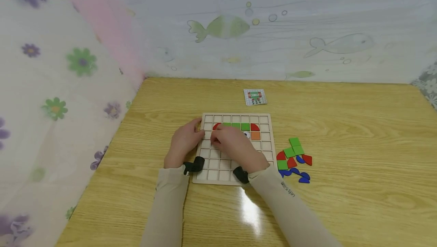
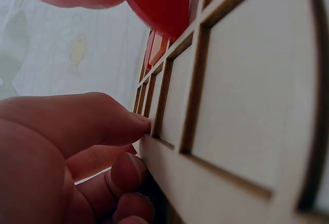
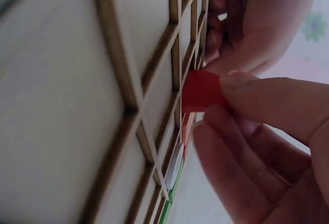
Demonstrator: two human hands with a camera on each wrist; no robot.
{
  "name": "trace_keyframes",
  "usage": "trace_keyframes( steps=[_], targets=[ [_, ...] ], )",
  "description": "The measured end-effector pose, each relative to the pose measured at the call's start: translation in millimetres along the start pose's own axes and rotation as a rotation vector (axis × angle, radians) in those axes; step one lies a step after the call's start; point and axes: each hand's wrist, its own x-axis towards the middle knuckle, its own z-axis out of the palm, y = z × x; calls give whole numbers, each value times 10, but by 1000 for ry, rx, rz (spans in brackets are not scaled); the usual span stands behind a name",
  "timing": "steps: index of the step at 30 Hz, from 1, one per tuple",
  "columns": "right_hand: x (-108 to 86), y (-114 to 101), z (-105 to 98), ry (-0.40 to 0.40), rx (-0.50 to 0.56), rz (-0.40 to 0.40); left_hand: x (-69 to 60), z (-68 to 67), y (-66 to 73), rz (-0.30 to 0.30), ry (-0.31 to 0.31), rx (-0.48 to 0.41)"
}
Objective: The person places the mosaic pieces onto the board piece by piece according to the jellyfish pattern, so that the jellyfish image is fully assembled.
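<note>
A wooden grid board [image 1: 213,163] lies on the table. My left hand [image 1: 184,140] grips its left edge, the thumb on the rim and the other fingers curled at the side. Over the board's left part, my right hand [image 1: 235,142] pinches a red tile with a rounded edge [image 3: 203,91] between thumb and fingers; the tile meets the grid at a cell. Green tiles [image 1: 236,126] form a row near the top, with a red quarter-round tile [image 1: 255,127] at its right end. Below that sits an orange square tile [image 1: 255,136]. My right hand hides some cells.
Right of the board lie loose pieces: green squares [image 1: 295,141], red rounded tiles [image 1: 307,159] and several blue half-rounds [image 1: 304,180]. A pattern card [image 1: 255,97] lies behind the board. Patterned walls stand at the back and left of the wooden table [image 1: 358,137].
</note>
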Motion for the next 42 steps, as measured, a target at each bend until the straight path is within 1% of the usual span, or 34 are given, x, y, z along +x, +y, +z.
trace_keyframes(
  steps=[3,9,15,18,23,25,30,35,39,42],
  targets=[
    [-13,-18,11,-18,0,-17,-6,-2,11,-3,-2,-3],
    [-18,-8,24,-91,82,28,-17,-15,23,4,-4,-6],
    [-7,31,19,-103,150,50,-4,-6,4,17,11,-1],
    [0,54,5,-125,188,70,8,7,-9,13,10,3],
    [15,122,-17,-161,198,135,15,14,-8,4,8,8],
    [14,158,-23,-163,209,152,11,16,-3,1,8,8],
    [-37,255,-57,-134,216,171,3,18,6,-10,-3,-9],
    [-163,352,-120,-106,211,204,-9,7,3,-16,5,-13],
    [-269,446,-175,-92,200,205,-9,6,8,-17,-8,-33],
    [-337,519,-222,-80,188,197,-4,9,11,-20,-6,-35]
  ],
)
